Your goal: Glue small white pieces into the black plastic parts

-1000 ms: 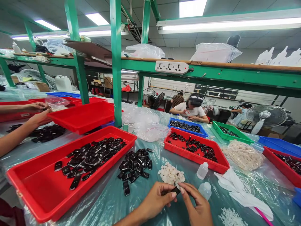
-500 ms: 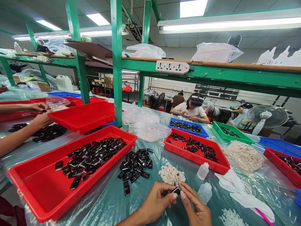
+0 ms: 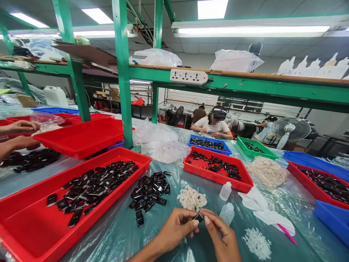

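Note:
A small glossy black part (image 3: 199, 217) is held between my two hands at the lower middle. My left hand (image 3: 178, 227) pinches its left end, and the fingertips of my right hand (image 3: 222, 233) close on its right end. Just beyond my fingers lies a heap of cream-coloured pieces (image 3: 192, 198). Left of that is a loose pile of black parts (image 3: 149, 193). Two small translucent bottles (image 3: 225, 191) stand or lean by my right hand. Small white bits (image 3: 256, 243) are heaped farther right.
A large red tray (image 3: 24, 227) of black parts fills the left. More red, blue and green trays (image 3: 272, 154) stand beyond, with a bag of cream pieces (image 3: 268, 171), white cloths (image 3: 256, 203) and a pink tool (image 3: 287, 233). Co-worker's hands (image 3: 20, 136) are at far left.
The view has turned slightly right, so the scene sits farther left. My hands keep hold of the black part, which looks slightly more tilted. The co-worker's hands at the left have shifted.

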Action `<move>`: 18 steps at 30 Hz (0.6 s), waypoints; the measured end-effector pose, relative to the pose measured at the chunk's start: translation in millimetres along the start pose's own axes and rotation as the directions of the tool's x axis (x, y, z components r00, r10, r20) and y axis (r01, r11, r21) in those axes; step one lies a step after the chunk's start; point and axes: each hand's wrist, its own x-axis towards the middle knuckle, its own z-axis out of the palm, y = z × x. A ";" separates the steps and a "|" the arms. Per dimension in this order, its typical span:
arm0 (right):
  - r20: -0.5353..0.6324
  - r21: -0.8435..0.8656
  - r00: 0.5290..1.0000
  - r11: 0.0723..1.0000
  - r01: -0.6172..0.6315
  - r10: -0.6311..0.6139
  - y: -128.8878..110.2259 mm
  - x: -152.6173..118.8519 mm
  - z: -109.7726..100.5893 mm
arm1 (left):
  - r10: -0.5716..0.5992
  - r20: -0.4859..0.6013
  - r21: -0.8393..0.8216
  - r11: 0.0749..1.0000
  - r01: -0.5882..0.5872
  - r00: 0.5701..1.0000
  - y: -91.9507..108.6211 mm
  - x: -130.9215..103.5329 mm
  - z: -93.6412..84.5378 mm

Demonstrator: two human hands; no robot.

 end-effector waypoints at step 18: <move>0.310 -0.885 0.950 0.375 0.276 0.032 45.4 27.9 -123.9 | -0.089 -0.016 -0.008 0.996 0.089 0.996 0.2 -0.9 3.0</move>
